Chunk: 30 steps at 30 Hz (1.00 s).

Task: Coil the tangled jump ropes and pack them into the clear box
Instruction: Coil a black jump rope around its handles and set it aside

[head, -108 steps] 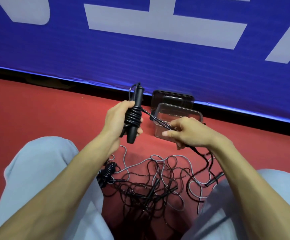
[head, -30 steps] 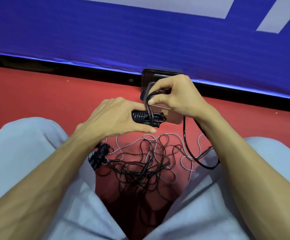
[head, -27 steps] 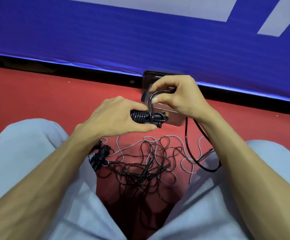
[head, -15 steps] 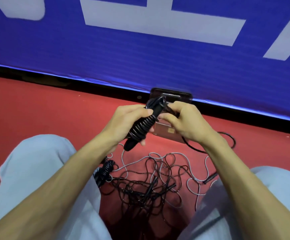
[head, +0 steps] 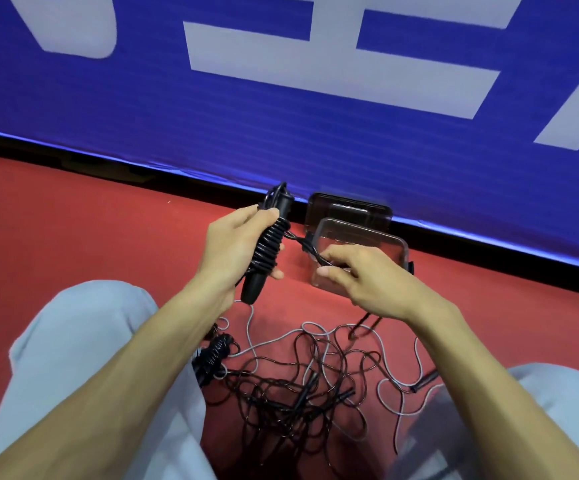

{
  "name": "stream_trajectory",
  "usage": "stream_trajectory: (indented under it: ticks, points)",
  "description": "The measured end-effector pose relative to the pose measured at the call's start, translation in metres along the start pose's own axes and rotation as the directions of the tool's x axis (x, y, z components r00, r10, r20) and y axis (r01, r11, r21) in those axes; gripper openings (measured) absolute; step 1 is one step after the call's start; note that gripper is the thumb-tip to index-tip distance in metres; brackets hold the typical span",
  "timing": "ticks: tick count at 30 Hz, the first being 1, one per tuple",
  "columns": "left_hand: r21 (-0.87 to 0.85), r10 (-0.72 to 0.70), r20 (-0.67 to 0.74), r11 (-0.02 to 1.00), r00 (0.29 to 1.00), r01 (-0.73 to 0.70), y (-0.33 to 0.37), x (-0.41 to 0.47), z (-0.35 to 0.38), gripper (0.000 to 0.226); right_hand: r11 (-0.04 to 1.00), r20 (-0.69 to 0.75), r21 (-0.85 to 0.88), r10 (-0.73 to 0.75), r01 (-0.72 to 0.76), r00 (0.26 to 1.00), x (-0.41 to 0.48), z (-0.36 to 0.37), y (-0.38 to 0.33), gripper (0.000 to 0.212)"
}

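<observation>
The left hand (head: 232,251) is closed around a black jump-rope handle (head: 267,247), held nearly upright and tilted slightly right at the top, with black cord wound in tight turns around its middle. A small loop of cord sticks out above the handle's top end. From the wound section 1 strand of black cord (head: 307,249) runs right and slightly down to the right hand (head: 367,282), which pinches it between thumb and fingertips; the strand looks taut between the 2 hands.

Behind the right hand sits the clear box (head: 381,240), open on the red floor (head: 73,230), with its dark-looking lid (head: 348,209) leaning up behind it against the foot of a blue banner (head: 281,116) with large white lettering. The right hand partly covers the box's near wall (what is inside cannot be made out).

Lower down, between the person's legs in light grey trousers (head: 84,358), lies the tangle of jump ropes (head: 309,382), black and grey cords looped over each other. Just beside the left leg rests another rope already wound into a bundle (head: 213,356), touching the tangle. A loose black handle (head: 425,381) lies at the tangle's right edge.
</observation>
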<state>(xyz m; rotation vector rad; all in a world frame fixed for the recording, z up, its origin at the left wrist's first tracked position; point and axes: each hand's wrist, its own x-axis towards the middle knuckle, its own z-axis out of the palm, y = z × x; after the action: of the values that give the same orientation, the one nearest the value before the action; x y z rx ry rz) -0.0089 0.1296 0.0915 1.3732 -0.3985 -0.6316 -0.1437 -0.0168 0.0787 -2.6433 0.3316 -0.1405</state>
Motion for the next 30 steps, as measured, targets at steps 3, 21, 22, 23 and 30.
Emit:
stream_trajectory:
  ticks: [3, 21, 22, 23, 30]
  points:
    - [0.139, 0.068, -0.046, 0.988, 0.997, -0.061, -0.005, 0.006, -0.004, 0.016, 0.998, 0.015, -0.065, 0.009, -0.008, 1.0, -0.005, -0.004, 0.004, 0.026]
    - [0.829, -0.061, 0.544, 0.193, 0.837, -0.525, -0.033, -0.007, 0.001, 0.016, 0.921, 0.118, -0.33, -0.176, 0.206, 0.977, -0.017, -0.007, -0.028, 0.032]
    - [0.813, -0.065, 0.567, 0.202, 0.821, -0.546, -0.032, -0.009, 0.001, 0.016, 0.925, 0.089, -0.325, -0.178, 0.198, 0.98, -0.016, -0.008, -0.028, 0.029]
    - [0.802, -0.063, 0.583, 0.207, 0.81, -0.561, -0.03, -0.01, 0.002, 0.019, 0.925, 0.054, -0.327, -0.184, 0.192, 0.981, -0.015, -0.01, -0.028, 0.028]
    - [0.802, -0.009, 0.568, 0.229, 0.823, -0.552, -0.022, -0.016, 0.003, 0.042, 0.959, -0.23, -0.23, -0.218, 0.165, 0.948, -0.01, -0.009, -0.015, 0.03]
